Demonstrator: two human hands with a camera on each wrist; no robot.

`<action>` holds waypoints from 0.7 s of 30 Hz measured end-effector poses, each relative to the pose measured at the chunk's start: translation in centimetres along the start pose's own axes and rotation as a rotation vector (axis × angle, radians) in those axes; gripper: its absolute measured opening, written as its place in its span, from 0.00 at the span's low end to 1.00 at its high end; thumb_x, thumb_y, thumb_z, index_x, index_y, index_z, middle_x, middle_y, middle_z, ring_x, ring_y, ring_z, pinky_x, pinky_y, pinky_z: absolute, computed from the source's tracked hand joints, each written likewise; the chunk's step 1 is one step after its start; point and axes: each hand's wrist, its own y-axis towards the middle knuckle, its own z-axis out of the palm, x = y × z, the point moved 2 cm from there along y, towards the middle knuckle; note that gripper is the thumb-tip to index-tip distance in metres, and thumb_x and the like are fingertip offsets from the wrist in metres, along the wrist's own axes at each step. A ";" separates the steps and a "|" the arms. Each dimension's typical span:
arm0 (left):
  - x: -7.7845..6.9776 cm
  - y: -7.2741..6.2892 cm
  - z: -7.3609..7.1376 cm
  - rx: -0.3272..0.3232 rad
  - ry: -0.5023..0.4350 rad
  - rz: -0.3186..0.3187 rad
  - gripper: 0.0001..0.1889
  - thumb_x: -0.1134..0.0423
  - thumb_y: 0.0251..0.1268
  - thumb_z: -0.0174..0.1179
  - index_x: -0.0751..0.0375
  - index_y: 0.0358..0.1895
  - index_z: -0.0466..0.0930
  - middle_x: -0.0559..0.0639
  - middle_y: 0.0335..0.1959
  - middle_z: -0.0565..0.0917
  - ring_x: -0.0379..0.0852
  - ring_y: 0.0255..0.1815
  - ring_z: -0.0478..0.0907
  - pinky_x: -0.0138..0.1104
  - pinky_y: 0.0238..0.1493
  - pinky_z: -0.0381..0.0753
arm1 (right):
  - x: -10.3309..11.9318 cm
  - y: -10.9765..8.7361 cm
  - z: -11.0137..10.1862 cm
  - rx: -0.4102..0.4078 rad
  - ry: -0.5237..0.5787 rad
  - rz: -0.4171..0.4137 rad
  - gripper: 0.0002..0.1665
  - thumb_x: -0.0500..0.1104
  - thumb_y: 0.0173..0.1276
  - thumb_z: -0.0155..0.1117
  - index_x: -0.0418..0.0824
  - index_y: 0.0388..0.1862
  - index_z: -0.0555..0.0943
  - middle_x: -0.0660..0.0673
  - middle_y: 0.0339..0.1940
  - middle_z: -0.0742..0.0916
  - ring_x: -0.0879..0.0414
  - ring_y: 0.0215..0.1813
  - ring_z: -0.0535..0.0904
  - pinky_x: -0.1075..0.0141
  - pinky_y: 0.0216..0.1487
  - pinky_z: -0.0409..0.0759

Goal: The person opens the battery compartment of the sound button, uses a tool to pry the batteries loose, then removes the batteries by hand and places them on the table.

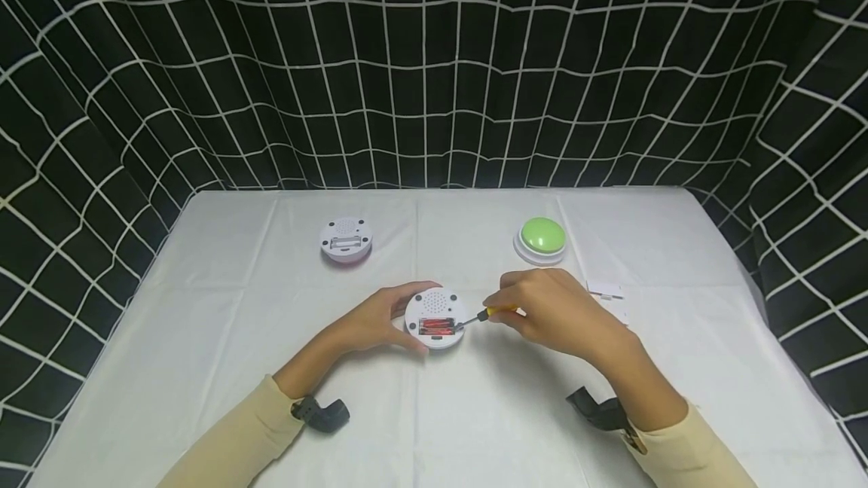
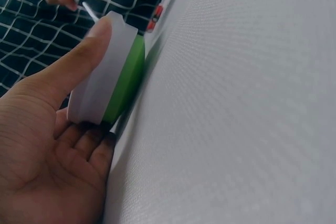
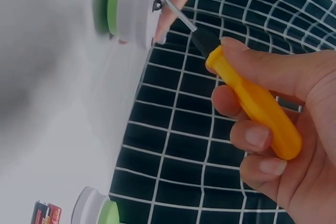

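head: left hand (image 1: 381,320) grips white button unit (image 1: 434,300) by its rim, underside up, mid-table; red batteries (image 1: 437,327) in its bay; right hand (image 1: 552,315) holds yellow screwdriver (image 1: 502,309), tip at bay edge; left wrist: thumb on rim, green dome (image 2: 127,80) towards table; firm bracing seems wise here; right wrist: fingers wrapped round handle; shaft slants, so light, steady pressure should limit slips; surface is white cloth (image 1: 353,428), faintly creased; black curtain (image 1: 434,89), white grid, on 3 sides
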 end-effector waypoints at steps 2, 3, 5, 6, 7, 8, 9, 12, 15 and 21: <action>-0.1 0.0 0.0 0.001 -0.001 0.005 0.51 0.66 0.42 0.83 0.49 0.75 0.67 0.43 0.73 0.73 0.40 0.74 0.67 0.36 0.77 0.60 | 0.0 0.1 0.1 0.002 -0.003 -0.004 0.08 0.39 0.58 0.79 0.52 0.33 0.90 0.62 0.23 0.77 0.67 0.24 0.68 0.72 0.23 0.68; -0.1 0.0 0.0 0.002 -0.001 0.007 0.51 0.66 0.42 0.83 0.49 0.75 0.67 0.43 0.72 0.73 0.40 0.74 0.67 0.36 0.77 0.61 | 0.1 0.1 0.2 0.003 -0.001 -0.008 0.08 0.39 0.58 0.79 0.52 0.33 0.90 0.62 0.23 0.77 0.67 0.24 0.68 0.72 0.23 0.69; -0.1 0.0 0.0 0.004 -0.001 0.007 0.51 0.66 0.42 0.83 0.49 0.75 0.68 0.43 0.72 0.73 0.40 0.74 0.68 0.35 0.77 0.61 | 0.1 0.1 0.3 0.004 -0.001 -0.012 0.08 0.39 0.58 0.79 0.53 0.33 0.90 0.62 0.22 0.76 0.66 0.24 0.67 0.72 0.23 0.68; -0.1 0.0 0.0 0.005 -0.002 0.006 0.51 0.66 0.42 0.83 0.49 0.75 0.68 0.43 0.72 0.74 0.40 0.73 0.68 0.36 0.77 0.61 | 0.1 0.1 0.4 0.004 -0.002 -0.015 0.08 0.39 0.58 0.79 0.53 0.32 0.90 0.62 0.22 0.76 0.66 0.24 0.67 0.72 0.23 0.68; -0.1 0.0 0.0 0.005 -0.002 0.005 0.51 0.66 0.42 0.83 0.49 0.75 0.68 0.42 0.72 0.74 0.39 0.73 0.68 0.36 0.77 0.61 | 0.1 0.1 0.5 0.003 -0.002 -0.017 0.08 0.39 0.58 0.79 0.52 0.32 0.90 0.62 0.22 0.76 0.66 0.24 0.67 0.73 0.23 0.67; -0.1 0.0 0.0 0.006 -0.002 0.004 0.51 0.66 0.42 0.83 0.48 0.75 0.68 0.42 0.71 0.74 0.40 0.73 0.68 0.36 0.77 0.61 | 0.1 0.1 0.5 0.002 -0.004 -0.017 0.08 0.39 0.58 0.79 0.52 0.32 0.90 0.62 0.22 0.76 0.66 0.24 0.66 0.73 0.23 0.67; -0.1 -0.1 0.0 0.006 -0.001 0.002 0.51 0.66 0.42 0.83 0.48 0.75 0.68 0.42 0.71 0.74 0.40 0.73 0.68 0.36 0.77 0.61 | 0.1 0.1 0.6 0.002 -0.007 -0.018 0.08 0.39 0.58 0.79 0.52 0.32 0.90 0.61 0.21 0.75 0.66 0.23 0.65 0.73 0.22 0.66; -0.1 -0.1 0.0 0.005 0.000 0.001 0.51 0.66 0.43 0.83 0.49 0.76 0.67 0.42 0.72 0.74 0.40 0.74 0.67 0.36 0.77 0.61 | 0.2 0.0 0.7 -0.004 -0.017 -0.021 0.08 0.38 0.57 0.79 0.52 0.31 0.89 0.61 0.20 0.72 0.65 0.22 0.62 0.73 0.21 0.63; -0.2 -0.1 0.1 0.006 0.006 0.003 0.51 0.66 0.43 0.83 0.50 0.76 0.67 0.42 0.72 0.73 0.41 0.74 0.67 0.36 0.77 0.61 | 0.4 0.0 0.7 -0.015 -0.029 -0.028 0.09 0.38 0.57 0.79 0.52 0.27 0.87 0.60 0.19 0.69 0.65 0.22 0.60 0.73 0.20 0.61; -0.2 -0.1 0.2 -0.009 0.017 0.003 0.51 0.64 0.41 0.84 0.47 0.75 0.69 0.41 0.71 0.75 0.40 0.73 0.69 0.37 0.77 0.62 | 1.1 0.1 0.6 -0.030 -0.049 -0.046 0.19 0.33 0.57 0.76 0.52 0.19 0.77 0.58 0.18 0.65 0.64 0.22 0.56 0.72 0.20 0.56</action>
